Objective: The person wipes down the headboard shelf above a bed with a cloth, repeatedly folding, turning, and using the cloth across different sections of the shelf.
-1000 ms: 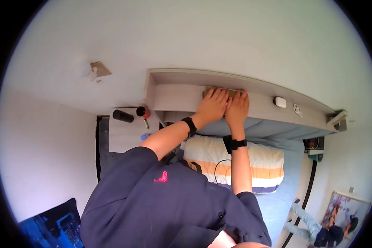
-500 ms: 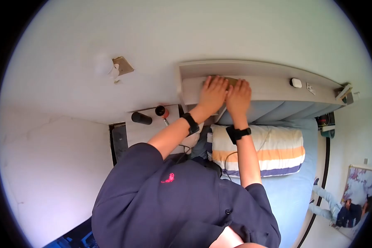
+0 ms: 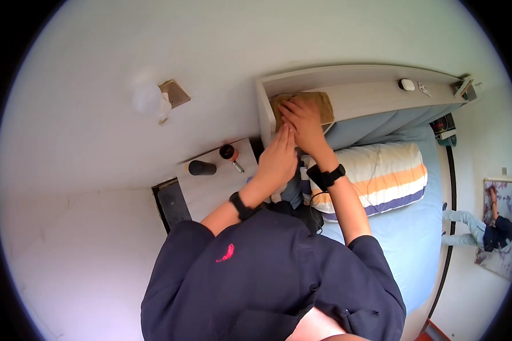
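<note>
A brown cloth-like piece [image 3: 323,108] lies at the left end of the pale headboard shelf [image 3: 370,94]. On its left part rests my right hand [image 3: 304,124], laid flat with the fingers stretched out to the left. Just below, my left hand [image 3: 277,159] has its fingers extended, and their tips touch the right hand near the cloth's lower left edge. Part of the cloth is hidden under the hands.
Below the shelf is a bed with a blue sheet [image 3: 412,238] and a striped pillow [image 3: 375,179]. A bedside table [image 3: 210,190] at left bears a black cylinder [image 3: 202,167] and a red-and-black cup-like object [image 3: 228,152]. A white device [image 3: 406,84] sits on the shelf.
Both hands have moved left along the shelf, and the right hand has turned leftward. More of the brown cloth shows. The view has shifted, with the shelf higher in it.
</note>
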The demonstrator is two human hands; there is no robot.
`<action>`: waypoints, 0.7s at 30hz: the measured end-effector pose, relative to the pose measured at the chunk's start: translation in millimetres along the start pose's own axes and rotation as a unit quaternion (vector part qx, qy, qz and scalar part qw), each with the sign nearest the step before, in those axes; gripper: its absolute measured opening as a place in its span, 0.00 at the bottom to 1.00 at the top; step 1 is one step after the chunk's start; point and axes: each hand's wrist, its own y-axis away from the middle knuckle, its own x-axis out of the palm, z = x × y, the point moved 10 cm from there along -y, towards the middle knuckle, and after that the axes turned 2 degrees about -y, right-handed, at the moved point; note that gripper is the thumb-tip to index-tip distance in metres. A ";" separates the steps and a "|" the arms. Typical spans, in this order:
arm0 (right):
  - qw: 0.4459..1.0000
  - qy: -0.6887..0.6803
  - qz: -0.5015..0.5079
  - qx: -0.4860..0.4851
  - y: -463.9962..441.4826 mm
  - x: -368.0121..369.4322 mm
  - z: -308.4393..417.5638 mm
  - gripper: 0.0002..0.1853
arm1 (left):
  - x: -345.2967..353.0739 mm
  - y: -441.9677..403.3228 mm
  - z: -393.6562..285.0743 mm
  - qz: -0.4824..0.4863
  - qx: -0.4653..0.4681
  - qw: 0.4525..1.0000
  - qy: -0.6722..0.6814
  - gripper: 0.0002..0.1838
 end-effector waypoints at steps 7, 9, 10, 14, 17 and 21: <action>0.994 -0.104 0.008 -0.008 -15.8 6.3 11.8 0.16 | -38.8 26.9 68.1 -0.026 -0.125 0.972 0.199 0.15; 0.994 -0.109 0.002 0.007 -24.8 11.3 6.8 0.15 | -37.8 23.6 82.8 -0.023 -0.141 0.969 0.201 0.15; 0.994 -0.103 -0.032 0.003 -27.4 9.4 6.8 0.12 | -37.4 23.0 91.7 -0.026 -0.165 0.965 0.201 0.14; 0.982 -0.125 -0.133 0.055 -29.0 9.9 0.2 0.06 | -34.9 12.8 106.3 -0.035 -0.224 0.921 0.319 0.19; 0.976 -0.128 -0.153 0.086 -31.9 9.2 -6.3 0.04 | -43.9 -6.9 92.1 -0.086 -0.185 0.929 0.308 0.30; 0.980 -0.134 -0.127 0.079 -31.1 14.0 -13.7 0.05 | -15.8 -29.8 86.3 -0.005 -0.150 0.945 0.290 0.40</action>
